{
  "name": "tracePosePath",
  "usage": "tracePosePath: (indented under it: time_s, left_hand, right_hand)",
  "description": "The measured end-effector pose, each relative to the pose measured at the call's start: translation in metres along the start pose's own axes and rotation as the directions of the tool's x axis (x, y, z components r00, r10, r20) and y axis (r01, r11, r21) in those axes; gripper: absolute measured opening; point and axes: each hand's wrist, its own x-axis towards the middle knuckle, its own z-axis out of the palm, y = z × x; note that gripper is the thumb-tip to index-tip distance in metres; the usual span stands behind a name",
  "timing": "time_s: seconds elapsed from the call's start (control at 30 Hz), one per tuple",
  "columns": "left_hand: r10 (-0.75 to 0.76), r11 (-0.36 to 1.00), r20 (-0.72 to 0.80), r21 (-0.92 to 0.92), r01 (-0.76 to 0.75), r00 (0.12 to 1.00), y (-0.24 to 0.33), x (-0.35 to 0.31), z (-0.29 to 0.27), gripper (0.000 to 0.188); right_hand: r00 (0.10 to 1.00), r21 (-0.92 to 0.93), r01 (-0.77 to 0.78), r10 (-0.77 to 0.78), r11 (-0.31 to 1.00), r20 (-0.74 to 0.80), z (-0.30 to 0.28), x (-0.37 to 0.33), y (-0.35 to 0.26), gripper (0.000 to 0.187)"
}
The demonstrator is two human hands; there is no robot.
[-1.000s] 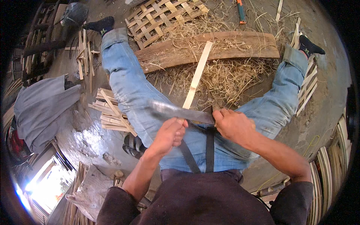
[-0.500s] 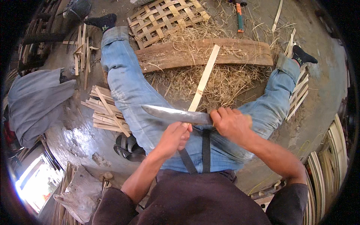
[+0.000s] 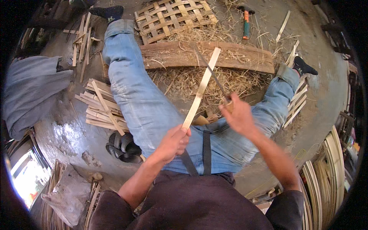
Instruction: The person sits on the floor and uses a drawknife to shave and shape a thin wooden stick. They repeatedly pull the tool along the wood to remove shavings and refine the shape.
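Note:
My left hand (image 3: 173,145) is closed round the near end of a pale bamboo strip (image 3: 200,90), which slants away from me between my legs. The strip's far end reaches over a long brown wooden plank (image 3: 245,58). In my right hand (image 3: 238,115) is the handle of a long knife (image 3: 217,81). Its blade points forward and to the left, seen nearly edge-on, and crosses the strip near its far end; whether it touches the strip I cannot tell. Curly shavings (image 3: 230,87) lie around and beneath the plank.
Beyond the plank lie a woven lattice panel (image 3: 172,17) and a hammer (image 3: 246,25). Cut strips (image 3: 103,109) are stacked beside my left leg, near dark sandals (image 3: 124,147). More strips (image 3: 297,101) lie by my right leg. Long slats (image 3: 326,176) stand at lower right.
The knife has swung from lying crosswise near my left hand to pointing forward over the strip's far part. My right hand has moved slightly forward; the left still grips the strip.

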Motion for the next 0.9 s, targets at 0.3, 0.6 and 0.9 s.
tracePosePath:
  time_s: [0.3,0.6,0.9]
  left_hand:
    - [-0.001,0.988,0.194,-0.148,0.03,0.981,0.005,0.007,0.008,0.023]
    - [0.075,0.997,0.087,-0.027,-0.073,0.993,-0.001,-0.001,0.01,0.019]
    - [0.034,0.998,0.06,-0.055,-0.031,0.998,-0.007,-0.007,0.021,0.017]
  right_hand:
    - [0.98,0.687,0.111,0.036,0.718,-0.195,0.049,0.022,-0.043,0.039]
    - [0.92,-0.37,0.389,-0.377,0.844,0.108,0.001,-0.042,-0.01,0.025]
    - [0.97,-0.301,0.236,-0.241,0.924,0.022,-0.009,-0.028,0.008,0.021]
